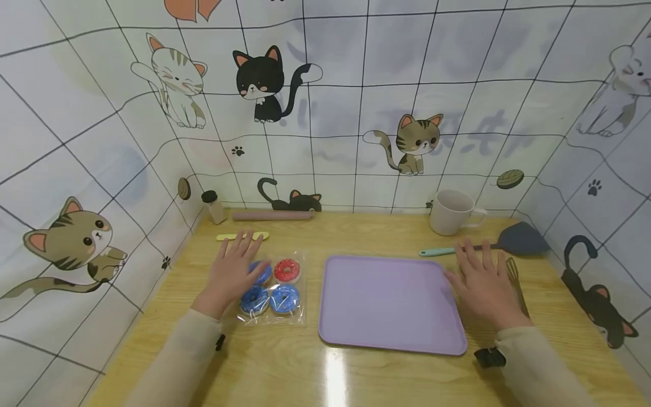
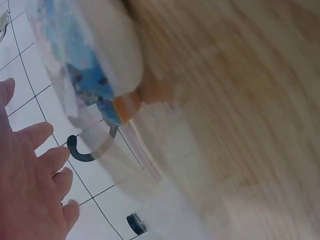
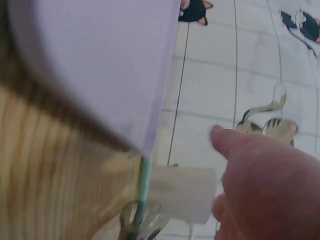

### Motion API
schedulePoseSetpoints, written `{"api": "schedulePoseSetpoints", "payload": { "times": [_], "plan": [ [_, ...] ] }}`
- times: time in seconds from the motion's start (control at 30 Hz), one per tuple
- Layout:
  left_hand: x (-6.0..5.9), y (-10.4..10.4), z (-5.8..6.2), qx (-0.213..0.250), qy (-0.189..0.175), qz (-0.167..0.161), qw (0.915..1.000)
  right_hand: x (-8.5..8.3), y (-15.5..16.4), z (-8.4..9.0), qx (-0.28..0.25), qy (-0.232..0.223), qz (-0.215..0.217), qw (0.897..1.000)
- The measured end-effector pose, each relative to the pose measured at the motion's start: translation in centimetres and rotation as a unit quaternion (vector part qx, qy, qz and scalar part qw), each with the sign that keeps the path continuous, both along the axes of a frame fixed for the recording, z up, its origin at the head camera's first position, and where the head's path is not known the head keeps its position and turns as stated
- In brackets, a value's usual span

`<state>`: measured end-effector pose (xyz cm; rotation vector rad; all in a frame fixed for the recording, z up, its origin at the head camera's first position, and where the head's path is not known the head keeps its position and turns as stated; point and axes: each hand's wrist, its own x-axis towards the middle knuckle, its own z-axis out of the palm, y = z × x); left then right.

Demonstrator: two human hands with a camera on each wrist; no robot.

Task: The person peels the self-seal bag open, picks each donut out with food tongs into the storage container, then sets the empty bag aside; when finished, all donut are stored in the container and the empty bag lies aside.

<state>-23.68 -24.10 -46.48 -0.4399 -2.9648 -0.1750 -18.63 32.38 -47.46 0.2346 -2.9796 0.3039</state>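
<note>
My left hand is spread with straight fingers beside a clear plastic pack of toy-like donuts, partly covering it. One donut is red and three are blue. The fingertips overlap a thin yellow utensil, its kind unclear. My right hand, also spread and holding nothing, is by the right edge of a lilac tray. A wire whisk lies partly hidden beside it. Beyond the fingers is a turner with a mint handle. Whether either hand touches the table, I cannot tell.
At the back stand a shaker with a black lid and a pale mug. A mauve rolling pin lies along the back wall. Cat-printed sheeting encloses the wooden table on three sides.
</note>
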Motion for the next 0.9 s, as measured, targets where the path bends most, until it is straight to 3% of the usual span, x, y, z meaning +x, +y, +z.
{"api": "schedulePoseSetpoints", "payload": {
  "times": [0.17,0.3,0.43,0.57,0.77,0.9],
  "plan": [
    [0.4,-1.0,0.1,-0.005,0.005,-0.006,1.0,0.5,-3.1,0.8,0.016,0.004,0.035,0.999],
    [0.8,-2.0,0.3,0.002,0.005,-0.003,1.0,0.6,-5.7,0.8,0.005,0.067,0.093,0.993],
    [1.1,-3.1,0.8,0.002,0.035,-0.017,0.9993,0.4,-8.2,0.5,-0.009,0.12,0.147,0.982],
    [1.3,-3.9,1.5,0.018,0.037,-0.043,0.9982,0.4,-10.6,0.4,-0.029,0.111,0.178,0.977],
    [1.3,-5.5,1.6,0.033,-0.024,-0.061,0.9973,0.7,-14.3,0.7,-0.063,0.069,0.207,0.974],
    [1.2,-6.7,1.6,0.061,-0.049,-0.098,0.992,0.7,-16.5,0.7,-0.065,0.061,0.238,0.967]
  ]
}}
